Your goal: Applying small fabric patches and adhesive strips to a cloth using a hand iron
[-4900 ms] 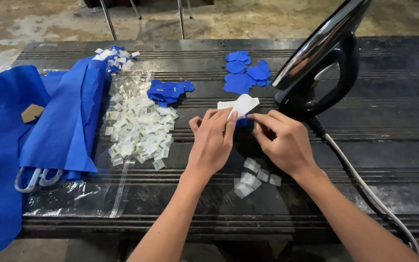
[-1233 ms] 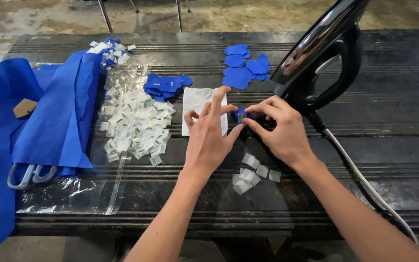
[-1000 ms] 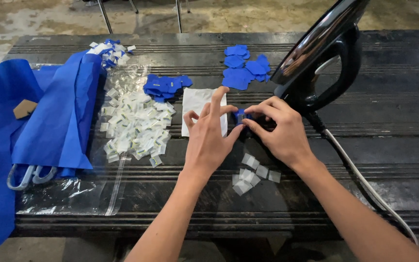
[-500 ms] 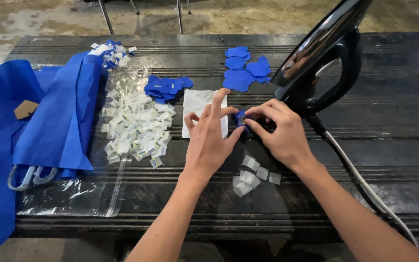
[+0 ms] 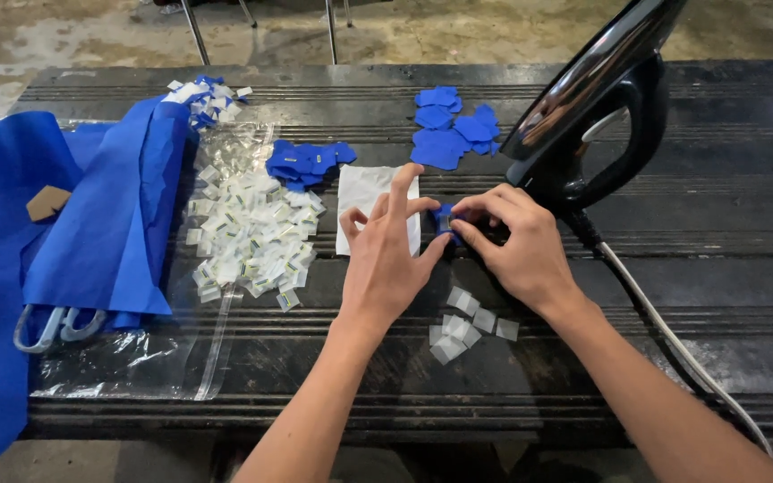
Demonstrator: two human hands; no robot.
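Everything's sitting on a dark, almost black work table (image 5: 726,224) with long grooves running side to side across the top, kind of scuffed and picking up a dull shine where the light's hitting it. The front edge is showing along the bottom of the view. Behind the table a bare concrete floor (image 5: 458,31) is showing, grey-tan and blotchy with stains, looking pretty worn. A few thin metal legs (image 5: 194,31) of some chair or stand are standing on that floor just past the far edge; can't tell which it is. Light is coming across soft and even, not throwing any hard shadows anywhere.
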